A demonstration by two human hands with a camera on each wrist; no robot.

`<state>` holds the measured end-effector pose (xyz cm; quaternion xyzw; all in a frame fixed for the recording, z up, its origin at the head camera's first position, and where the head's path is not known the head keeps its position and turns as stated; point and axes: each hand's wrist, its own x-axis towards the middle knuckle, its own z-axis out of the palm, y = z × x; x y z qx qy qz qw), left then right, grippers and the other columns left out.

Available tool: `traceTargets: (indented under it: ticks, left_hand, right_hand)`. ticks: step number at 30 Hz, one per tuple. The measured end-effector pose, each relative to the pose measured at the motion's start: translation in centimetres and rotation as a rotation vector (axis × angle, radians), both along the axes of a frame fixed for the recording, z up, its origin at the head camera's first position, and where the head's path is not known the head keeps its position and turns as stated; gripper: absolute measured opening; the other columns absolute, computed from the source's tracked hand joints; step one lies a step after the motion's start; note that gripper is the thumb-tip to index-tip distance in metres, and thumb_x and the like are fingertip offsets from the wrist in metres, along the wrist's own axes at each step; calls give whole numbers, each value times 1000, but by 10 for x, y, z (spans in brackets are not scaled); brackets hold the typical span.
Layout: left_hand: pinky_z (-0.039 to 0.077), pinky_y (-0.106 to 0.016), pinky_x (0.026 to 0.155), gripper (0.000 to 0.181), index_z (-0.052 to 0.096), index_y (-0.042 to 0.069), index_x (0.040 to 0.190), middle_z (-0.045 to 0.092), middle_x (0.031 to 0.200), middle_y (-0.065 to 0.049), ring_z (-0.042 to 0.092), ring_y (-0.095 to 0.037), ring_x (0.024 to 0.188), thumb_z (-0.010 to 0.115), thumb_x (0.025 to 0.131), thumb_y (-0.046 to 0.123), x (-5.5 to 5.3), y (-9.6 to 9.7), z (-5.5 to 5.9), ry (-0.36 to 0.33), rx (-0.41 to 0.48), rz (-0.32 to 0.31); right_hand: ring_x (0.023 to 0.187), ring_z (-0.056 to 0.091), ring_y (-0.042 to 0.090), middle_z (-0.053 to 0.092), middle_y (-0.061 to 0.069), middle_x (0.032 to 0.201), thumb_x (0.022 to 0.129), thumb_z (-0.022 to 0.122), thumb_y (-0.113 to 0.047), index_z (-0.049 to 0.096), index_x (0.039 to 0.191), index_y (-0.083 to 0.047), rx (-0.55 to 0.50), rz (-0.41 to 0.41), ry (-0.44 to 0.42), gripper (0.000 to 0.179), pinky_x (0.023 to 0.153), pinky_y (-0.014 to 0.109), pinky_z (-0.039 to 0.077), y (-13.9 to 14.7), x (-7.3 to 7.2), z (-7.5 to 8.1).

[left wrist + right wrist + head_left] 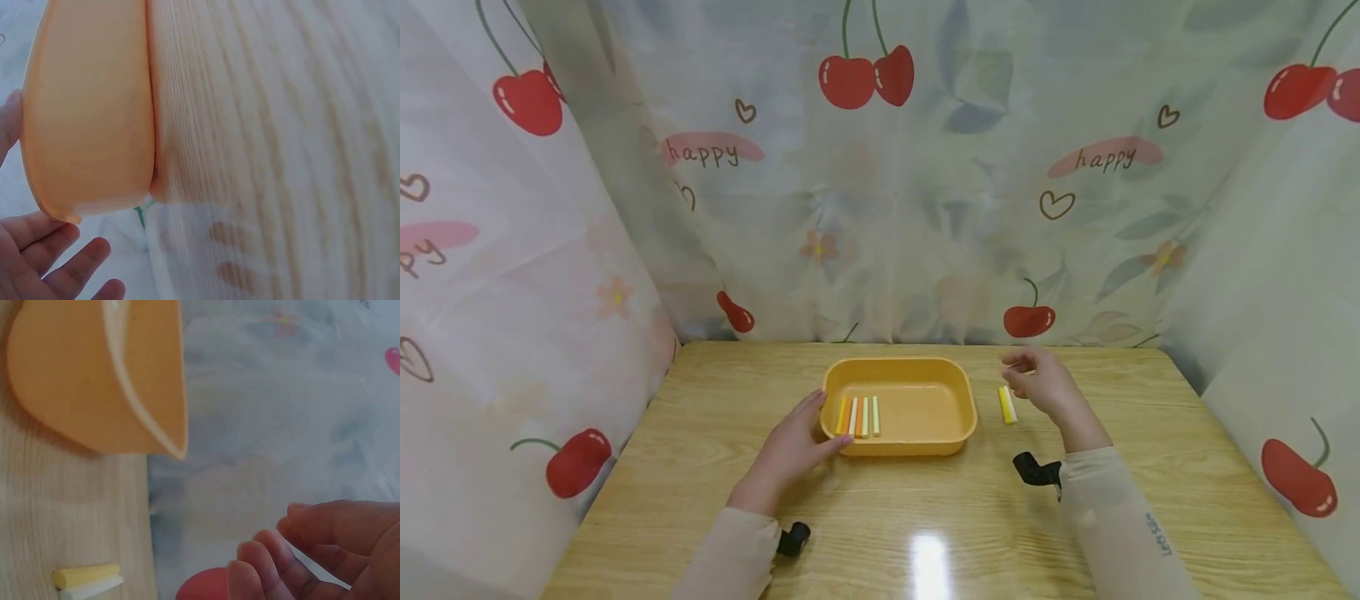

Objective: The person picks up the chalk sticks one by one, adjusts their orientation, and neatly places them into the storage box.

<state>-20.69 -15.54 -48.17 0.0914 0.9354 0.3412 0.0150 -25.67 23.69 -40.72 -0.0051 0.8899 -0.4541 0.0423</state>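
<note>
A yellow-orange plastic tray [925,408] stands on the table, with a row of several chalk sticks [859,417] in yellow, orange, white and pale tones lying at its left end. My left hand [790,450] holds the tray's near left corner, thumb at the front rim and fingers along the left end. To the tray's right lie a yellow chalk stick [1005,407] and a white chalk stick [94,588], side by side. Above and just beyond this pair hovers my right hand [1041,385], its fingers loosely bent with nothing seen between them.
The wooden table [880,517] ends at a printed curtain [887,250] that hangs behind and on both sides. A black wrist mount [1037,469] sticks out from the right sleeve, and another black mount [793,540] from the left.
</note>
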Motion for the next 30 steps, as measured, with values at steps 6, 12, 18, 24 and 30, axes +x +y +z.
traceTargets:
  ticks: [6, 12, 18, 24, 30]
  left_hand:
    - [26, -49, 119, 97, 32, 5, 156, 29, 163, -10, 29, -31, 148, 74, 85, 55, -1, 1, 2, -2, -7, 4]
    - [26, -50, 119, 97, 32, 5, 157, 29, 163, -9, 28, -31, 148, 75, 85, 54, -2, 1, 3, -13, -6, 9]
    - [25, -49, 119, 96, 32, 6, 157, 28, 163, -9, 28, -31, 148, 75, 86, 53, -2, 1, 4, -14, -6, 13]
    - [26, -51, 119, 94, 33, 5, 156, 30, 162, -10, 29, -32, 148, 76, 86, 50, -2, 1, 2, -12, 2, 18]
    - [26, -50, 119, 95, 33, 6, 156, 30, 162, -9, 29, -32, 148, 76, 85, 51, 0, 0, 0, -13, 9, 22]
  right_hand:
    - [98, 64, 31, 60, 21, 115, 102, 57, -11, 59, 128, 3, 32, -25, -11, 30, 80, 36, 59, 9, -10, -14]
    - [99, 62, 30, 60, 20, 113, 102, 56, -9, 59, 128, 4, 23, -39, -32, 29, 82, 38, 58, 16, -20, -31]
    - [95, 59, 26, 60, 19, 112, 101, 56, -8, 57, 128, 6, 46, -47, -88, 30, 77, 34, 57, 21, -31, -47]
    - [90, 59, 25, 60, 20, 114, 100, 57, -8, 57, 129, 6, 100, -67, -134, 32, 72, 28, 53, 20, -37, -56]
    - [92, 62, 27, 63, 22, 114, 100, 57, -7, 57, 129, 7, 118, -73, -161, 33, 75, 30, 54, 21, -42, -66]
